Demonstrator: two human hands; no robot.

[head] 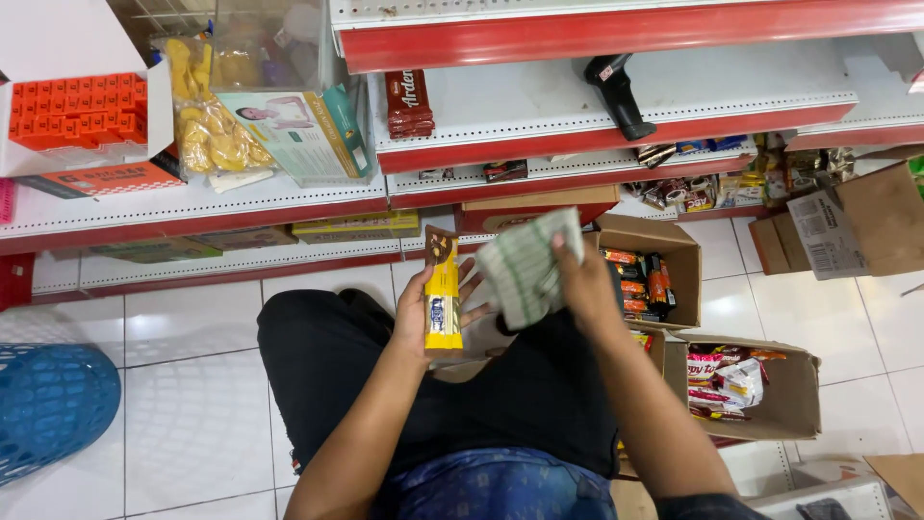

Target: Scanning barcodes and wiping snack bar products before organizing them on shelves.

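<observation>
The left hand [423, 313] grips a long yellow snack bar [443, 300] upright, its long axis running away from the person, brown end pointing toward the shelves [616, 101]. Just to its right, the right hand [582, 284] is closed around a striped cloth [523, 268] (probably a wiping rag, though it is blurred), nearly touching the bar. Open cardboard boxes [674, 252] of snacks sit on the floor beyond.

Two hands are seen: the left hand [423, 313] and the right hand [582, 284]. One yellow snack bar [443, 303] and one striped cloth [525, 270] are held. One blue basket [48, 404] and one black scanner [618, 94] are counted.
</observation>
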